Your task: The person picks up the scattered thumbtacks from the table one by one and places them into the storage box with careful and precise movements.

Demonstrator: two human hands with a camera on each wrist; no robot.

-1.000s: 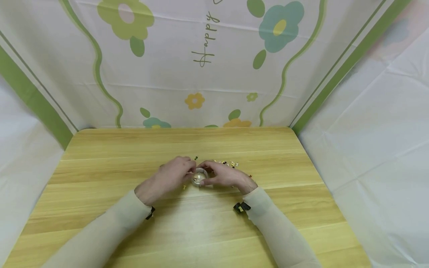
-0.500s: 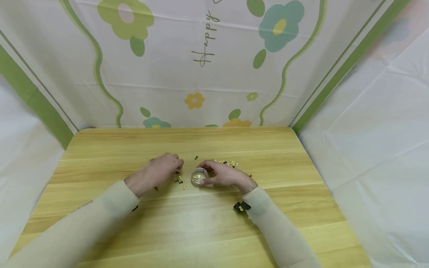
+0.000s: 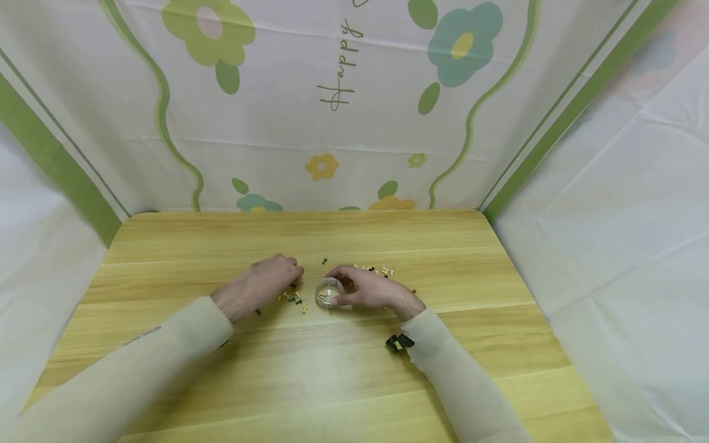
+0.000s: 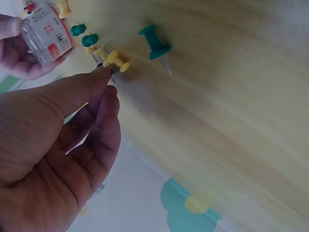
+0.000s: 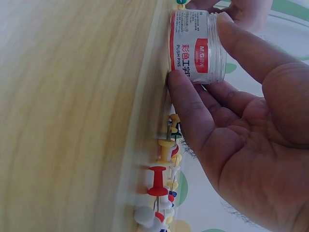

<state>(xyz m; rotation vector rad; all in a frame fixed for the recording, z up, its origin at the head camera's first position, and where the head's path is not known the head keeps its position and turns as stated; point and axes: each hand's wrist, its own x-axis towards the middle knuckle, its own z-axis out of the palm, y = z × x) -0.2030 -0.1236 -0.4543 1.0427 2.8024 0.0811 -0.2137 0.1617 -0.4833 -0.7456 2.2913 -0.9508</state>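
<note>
Hold the jar (image 5: 198, 46) steady, gripped in the right hand (image 5: 246, 130). Pinch the dark pin (image 3: 293, 285) by its fat part with the left hand (image 4: 46, 147); can't tell if gripping yet.

Left hand (image 4: 43, 140) at lower left, thumb and fingertips at a dark, largely hidden pin (image 4: 100, 65), grip unclear; yellow pin (image 4: 116, 61) just beside; green pin (image 4: 154, 42) at upper centre on wood tabletop (image 4: 231, 96); right hand (image 4: 21, 63), upper left, grips labelled clear jar (image 4: 47, 36).
</note>
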